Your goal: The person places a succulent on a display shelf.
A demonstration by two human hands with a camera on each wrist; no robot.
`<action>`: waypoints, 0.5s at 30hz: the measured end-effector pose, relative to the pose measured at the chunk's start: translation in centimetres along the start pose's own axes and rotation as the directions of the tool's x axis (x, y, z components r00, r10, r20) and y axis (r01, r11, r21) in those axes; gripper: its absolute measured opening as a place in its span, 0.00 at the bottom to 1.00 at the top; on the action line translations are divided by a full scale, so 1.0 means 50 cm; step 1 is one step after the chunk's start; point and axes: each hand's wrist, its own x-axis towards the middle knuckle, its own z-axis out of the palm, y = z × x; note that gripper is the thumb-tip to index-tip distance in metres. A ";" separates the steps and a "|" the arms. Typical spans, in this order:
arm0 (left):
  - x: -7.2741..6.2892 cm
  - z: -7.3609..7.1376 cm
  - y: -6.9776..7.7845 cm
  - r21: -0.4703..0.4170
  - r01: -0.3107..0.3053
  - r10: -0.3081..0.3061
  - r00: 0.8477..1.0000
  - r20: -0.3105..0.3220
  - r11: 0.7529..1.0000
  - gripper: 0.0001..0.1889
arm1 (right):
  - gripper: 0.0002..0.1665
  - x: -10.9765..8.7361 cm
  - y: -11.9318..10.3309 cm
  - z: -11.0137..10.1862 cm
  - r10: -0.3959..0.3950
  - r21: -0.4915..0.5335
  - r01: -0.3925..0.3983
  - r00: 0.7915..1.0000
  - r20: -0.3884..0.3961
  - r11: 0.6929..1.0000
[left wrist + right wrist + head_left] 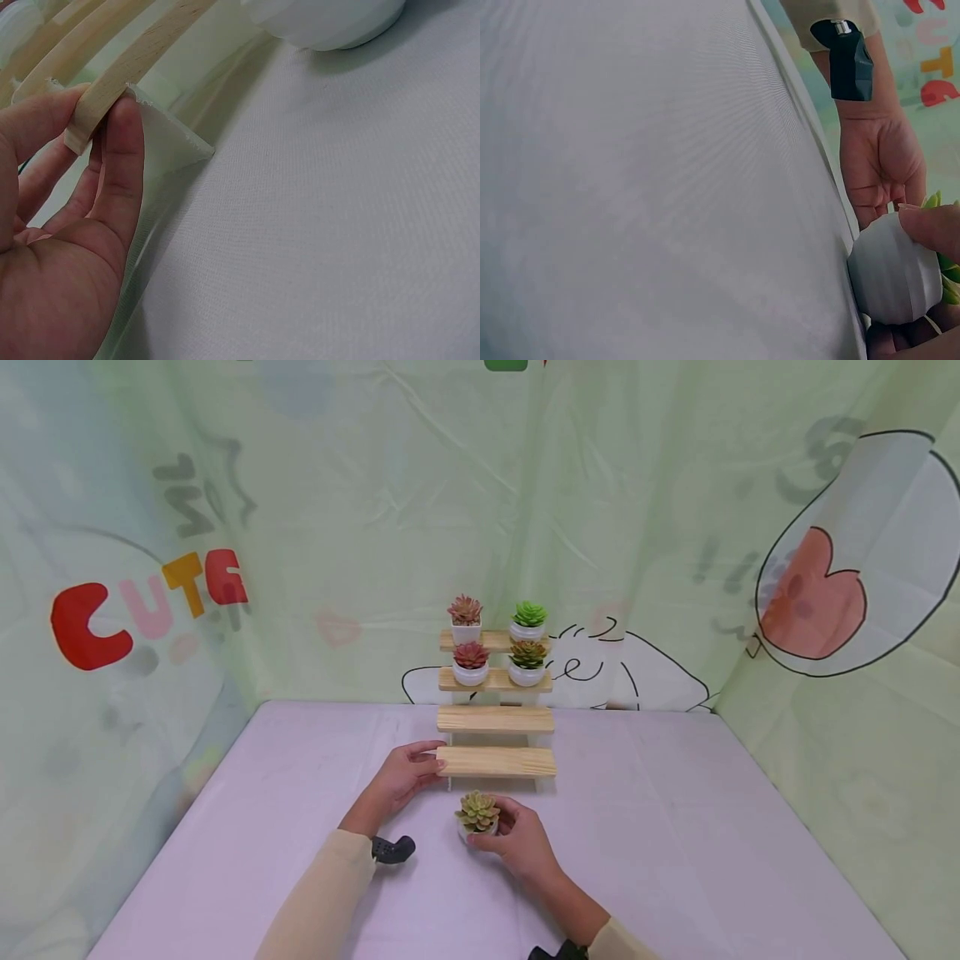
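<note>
My left hand [401, 777] pinches the left end of the lowest board on a tiered wooden plant stand [497, 762]; in the left wrist view the thumb lies on one face of the board [127, 67] and fingers on the other. In front of the stand, my right hand [527, 843] grips a potted succulent [477, 812] with yellow-green leaves. Its white ribbed pot [896, 274] sits between thumb and fingers in the right wrist view, close to the tablecloth; whether it touches the cloth I cannot tell.
Pink [466, 612] and bright green [528, 617] succulents stand on the top tier. Below them, a red succulent [471, 658] and a dark green-brown one [527, 658] share the second tier. Printed curtains [360, 527] surround the table [675, 827] at the back and sides.
</note>
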 end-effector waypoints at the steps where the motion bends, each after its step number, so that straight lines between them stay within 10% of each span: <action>1: 0.000 0.000 0.000 -0.001 0.000 0.000 1.000 0.000 1.000 0.25 | 0.41 0.000 0.000 0.000 0.000 -0.003 0.000 1.000 -0.003 1.000; 15: 0.002 -0.001 -0.001 0.000 0.012 -0.012 1.000 -0.001 1.000 0.25 | 0.41 0.000 0.002 -0.001 0.000 0.032 0.001 1.000 -0.027 0.999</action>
